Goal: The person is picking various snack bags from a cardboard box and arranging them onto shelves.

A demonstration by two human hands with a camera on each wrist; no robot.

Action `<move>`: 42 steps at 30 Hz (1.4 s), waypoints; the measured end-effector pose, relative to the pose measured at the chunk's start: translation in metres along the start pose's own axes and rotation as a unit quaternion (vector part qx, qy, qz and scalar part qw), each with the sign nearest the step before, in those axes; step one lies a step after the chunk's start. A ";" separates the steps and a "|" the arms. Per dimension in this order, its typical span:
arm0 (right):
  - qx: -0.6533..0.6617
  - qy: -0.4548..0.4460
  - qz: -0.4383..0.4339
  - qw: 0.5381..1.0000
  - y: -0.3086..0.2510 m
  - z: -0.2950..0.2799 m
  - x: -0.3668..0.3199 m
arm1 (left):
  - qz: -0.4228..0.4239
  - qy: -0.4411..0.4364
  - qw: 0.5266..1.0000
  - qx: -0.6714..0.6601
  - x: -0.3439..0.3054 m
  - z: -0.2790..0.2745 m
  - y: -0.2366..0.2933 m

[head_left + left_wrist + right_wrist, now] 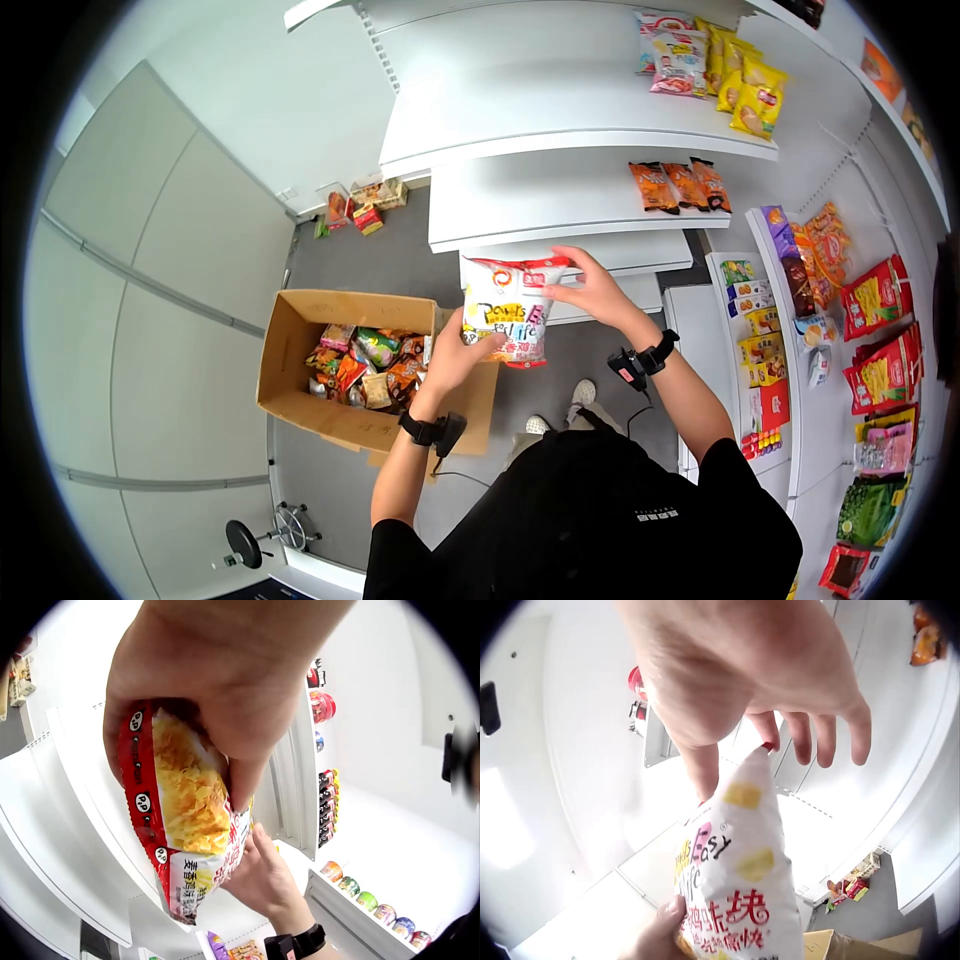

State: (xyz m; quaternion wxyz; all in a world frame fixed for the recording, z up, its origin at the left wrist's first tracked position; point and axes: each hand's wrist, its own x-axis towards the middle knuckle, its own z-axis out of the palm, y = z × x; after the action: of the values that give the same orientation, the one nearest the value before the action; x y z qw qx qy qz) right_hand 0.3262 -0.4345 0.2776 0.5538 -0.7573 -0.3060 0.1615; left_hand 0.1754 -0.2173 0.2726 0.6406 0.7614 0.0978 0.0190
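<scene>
A white snack bag with red edges [508, 310] hangs upright between two hands in the head view. The left hand [455, 355] grips its lower left side, thumb across the printed front. At the upper right corner is the right hand [600, 295]. In the left wrist view the left hand [217, 682] curls round the bag [191, 795], whose other face shows yellow food pieces. From the right wrist the right hand [757, 675] has thumb and index finger at the bag's [739, 862] top edge, other fingers spread off it.
An open cardboard box [350, 425] full of mixed snacks stands on the floor at left. White shelves [560, 200] ahead hold orange bags [685, 187] and, higher, yellow bags [757, 100]. More packets line the right-hand shelves. Small boxes [368, 218] lie by the wall.
</scene>
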 end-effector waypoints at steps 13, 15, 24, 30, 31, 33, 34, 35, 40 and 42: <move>0.258 -0.049 0.056 0.963 0.044 -0.074 -0.075 | 0.067 -0.031 0.995 -0.069 0.063 0.111 0.054; 0.266 -0.026 0.061 0.962 0.041 -0.100 -0.084 | 0.072 -0.047 0.994 -0.074 0.072 0.138 0.070; 0.244 0.056 0.039 0.967 0.073 -0.211 -0.125 | 0.098 -0.103 0.983 -0.113 0.114 0.255 0.099; 0.240 0.087 0.040 0.966 0.096 -0.248 -0.136 | 0.097 -0.128 0.980 -0.122 0.125 0.297 0.112; 0.249 0.095 0.044 0.963 0.097 -0.253 -0.139 | 0.087 -0.135 0.980 -0.119 0.129 0.301 0.111; 0.266 0.113 0.050 0.956 0.097 -0.263 -0.143 | 0.075 -0.148 0.979 -0.117 0.135 0.309 0.111; 0.253 0.120 0.049 0.959 0.100 -0.266 -0.144 | 0.073 -0.154 0.978 -0.117 0.137 0.313 0.110; 0.240 0.127 0.049 0.961 0.103 -0.271 -0.145 | 0.070 -0.161 0.977 -0.117 0.140 0.316 0.112; 0.215 0.160 0.043 0.963 0.119 -0.288 -0.141 | 0.052 -0.180 0.980 -0.072 0.157 0.327 0.128; 0.203 0.173 0.044 0.963 0.123 -0.295 -0.139 | 0.051 -0.181 0.981 -0.051 0.165 0.332 0.135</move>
State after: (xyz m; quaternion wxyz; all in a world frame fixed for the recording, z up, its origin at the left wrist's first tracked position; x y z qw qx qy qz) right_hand 0.4280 -0.7663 0.2482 0.7331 -0.6579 -0.1321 0.1110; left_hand 0.4048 -0.5329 0.3293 0.6838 0.7226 -0.0602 -0.0817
